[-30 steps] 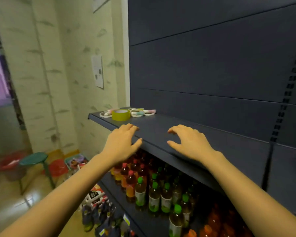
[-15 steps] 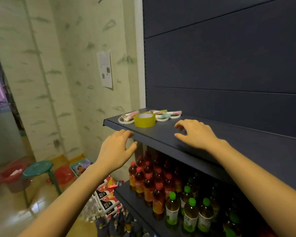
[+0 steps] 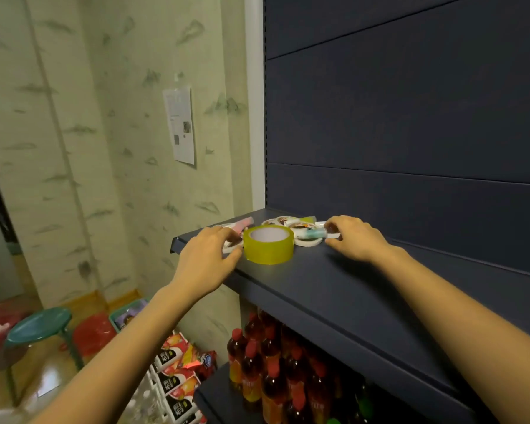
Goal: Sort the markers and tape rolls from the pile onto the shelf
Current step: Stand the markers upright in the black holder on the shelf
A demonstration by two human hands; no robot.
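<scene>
Wide yellow tape roll (image 3: 268, 244): on dark blue metal shelf (image 3: 334, 280), just right of left hand (image 3: 205, 264) fingers, spread, unclamped | teal marker (image 3: 314, 233): at right hand (image 3: 354, 240) fingertips, curled, grip unclear | small white tape rolls (image 3: 306, 241): between hands.

The left hand (image 3: 207, 261) covers part of a white tape roll (image 3: 230, 248). The right hand (image 3: 354, 238) hides one marker's (image 3: 311, 232) end. Labels on the bottles (image 3: 251, 371) below are unreadable.

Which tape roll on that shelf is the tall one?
The yellow tape roll at the front of the pile, between both hands. It stands much taller and wider than the flat white rolls behind it.
</scene>
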